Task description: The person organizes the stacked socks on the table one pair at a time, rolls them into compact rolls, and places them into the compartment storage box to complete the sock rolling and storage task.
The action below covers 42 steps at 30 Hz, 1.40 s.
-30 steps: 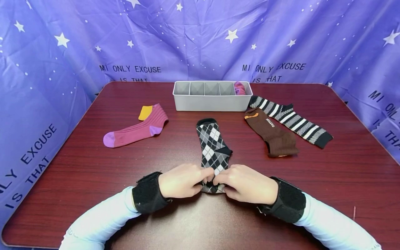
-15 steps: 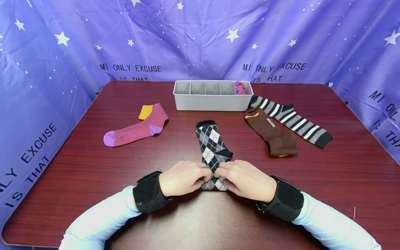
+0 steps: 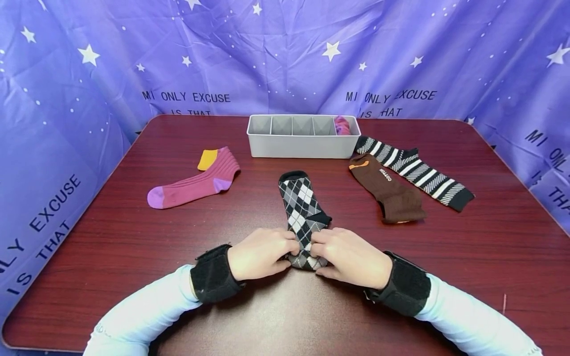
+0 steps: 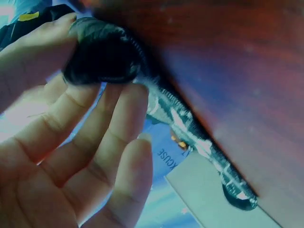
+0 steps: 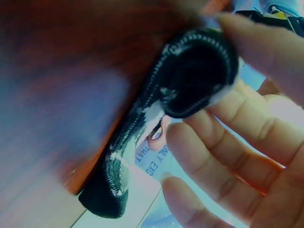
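A black, grey and white argyle sock lies lengthwise in front of the person, its near end turned over into a thick fold. My left hand grips the left side of that fold, with the thumb on the near side and the fingers over the top. Opposite it, my right hand holds the fold's right side the same way. In the left wrist view the folded end curls between thumb and fingers, while the rest stretches flat along the table. The right wrist view shows the fold as an open loop.
A grey divided box stands at the back, with a rolled pink sock in its rightmost compartment. To the left lies a pink sock with a yellow patch. A brown sock and a striped sock lie at the right.
Both hands have shifted slightly away from the person and a little apart. The near end of the argyle sock has been turned over further, its edge now a bit farther forward.
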Tool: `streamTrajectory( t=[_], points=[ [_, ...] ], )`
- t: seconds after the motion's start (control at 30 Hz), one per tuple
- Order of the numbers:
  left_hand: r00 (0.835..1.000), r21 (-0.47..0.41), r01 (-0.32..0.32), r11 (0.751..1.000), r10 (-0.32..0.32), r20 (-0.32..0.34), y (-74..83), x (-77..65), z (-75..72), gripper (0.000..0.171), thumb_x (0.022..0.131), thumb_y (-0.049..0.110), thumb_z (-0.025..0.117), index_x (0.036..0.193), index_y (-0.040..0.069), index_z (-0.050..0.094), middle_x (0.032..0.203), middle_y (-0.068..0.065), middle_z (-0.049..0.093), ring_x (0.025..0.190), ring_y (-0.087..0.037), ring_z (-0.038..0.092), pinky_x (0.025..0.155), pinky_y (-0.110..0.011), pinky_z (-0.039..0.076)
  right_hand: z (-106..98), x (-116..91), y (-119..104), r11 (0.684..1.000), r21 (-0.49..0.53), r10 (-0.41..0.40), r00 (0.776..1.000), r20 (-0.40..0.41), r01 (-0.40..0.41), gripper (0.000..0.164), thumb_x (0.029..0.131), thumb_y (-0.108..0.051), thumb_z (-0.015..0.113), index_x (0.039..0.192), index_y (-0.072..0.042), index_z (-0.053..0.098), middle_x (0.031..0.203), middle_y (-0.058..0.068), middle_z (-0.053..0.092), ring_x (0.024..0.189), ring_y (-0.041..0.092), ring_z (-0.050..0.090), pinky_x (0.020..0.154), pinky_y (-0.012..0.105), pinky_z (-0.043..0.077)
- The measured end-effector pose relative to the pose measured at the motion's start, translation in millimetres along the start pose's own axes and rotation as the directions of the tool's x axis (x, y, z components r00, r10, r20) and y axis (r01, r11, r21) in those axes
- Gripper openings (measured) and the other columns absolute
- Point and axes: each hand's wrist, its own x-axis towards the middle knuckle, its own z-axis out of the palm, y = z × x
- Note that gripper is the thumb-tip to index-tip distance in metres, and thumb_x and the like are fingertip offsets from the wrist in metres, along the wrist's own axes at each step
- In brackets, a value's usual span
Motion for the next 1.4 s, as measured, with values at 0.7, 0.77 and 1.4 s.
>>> streamTrajectory(
  t=[0.7,0.77,1.4],
  points=[
    [0.974,0.041,-0.052,0.998,0.060,-0.220,2.0,-0.1,6.5,0.010,0.072,0.015,0.063,0.076,0.018,0.054,0.078,0.008,0.050,0.071,-0.005,0.051,0.057,-0.022,0.043,-4.6,-2.3,2.9,0.989,0.090,0.121,0.992,-0.019,-0.119,0.023,0.064,-0.007,0.067,0.069,-0.018,0.047,0.067,-0.010,0.043,0.060,0.003,0.040,0.056,0.020,0.035],
    [0.974,0.052,-0.072,0.996,0.082,-0.210,3.5,-0.2,5.1,0.008,0.072,0.020,0.063,0.076,0.019,0.057,0.078,0.009,0.051,0.071,-0.005,0.051,0.060,-0.022,0.044,-3.8,-2.7,2.6,0.991,0.077,0.113,0.993,-0.024,-0.111,0.023,0.064,-0.007,0.066,0.067,-0.018,0.046,0.066,-0.010,0.041,0.059,0.004,0.040,0.055,0.020,0.035],
    [0.980,0.083,-0.064,0.994,0.078,-0.183,5.6,-1.0,7.5,0.019,0.067,0.023,0.067,0.080,0.017,0.055,0.075,0.008,0.056,0.070,-0.007,0.054,0.060,-0.025,0.044,-0.9,-2.1,0.9,0.999,0.007,0.038,0.999,0.010,-0.038,0.019,0.058,-0.022,0.067,0.067,-0.016,0.051,0.070,-0.009,0.039,0.064,0.007,0.040,0.062,0.025,0.033]
  ],
)
